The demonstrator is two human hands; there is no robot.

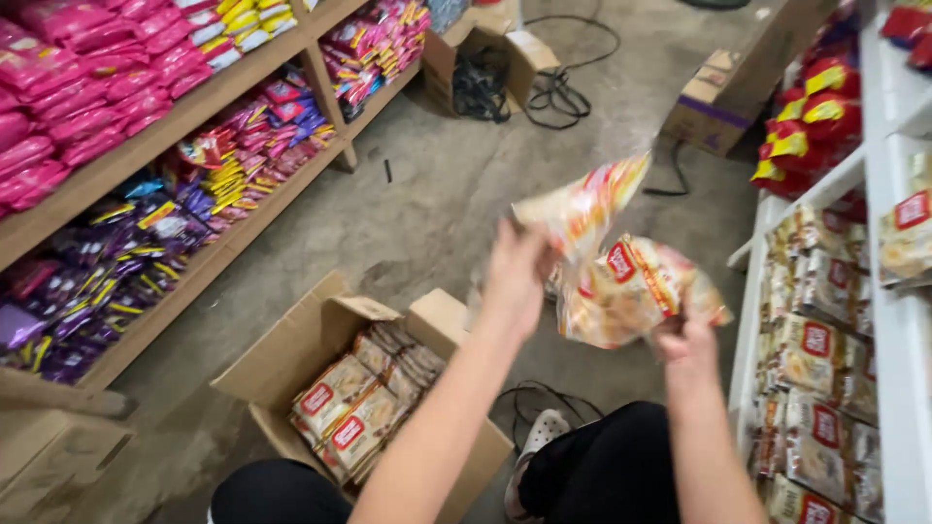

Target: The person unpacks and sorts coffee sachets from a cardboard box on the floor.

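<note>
My left hand [515, 272] grips a blurred snack bag [582, 209] with orange and white print, raised above the floor. My right hand [684, 340] holds another snack bag [631, 291] of the same kind with a red label, just below and right of the first. Both bags touch or overlap between my hands. Below them, an open cardboard box [291, 344] on the floor holds several more of these bags [359, 403] packed upright. My knees in black trousers show at the bottom edge.
A white shelf unit [893, 320] at right holds rows of the same bags and red packets above. Wooden shelves [194, 107] at left carry pink, purple and mixed packets. Further boxes [485, 49] and black cables lie on the concrete floor behind. A white shoe [539, 432] sits by my leg.
</note>
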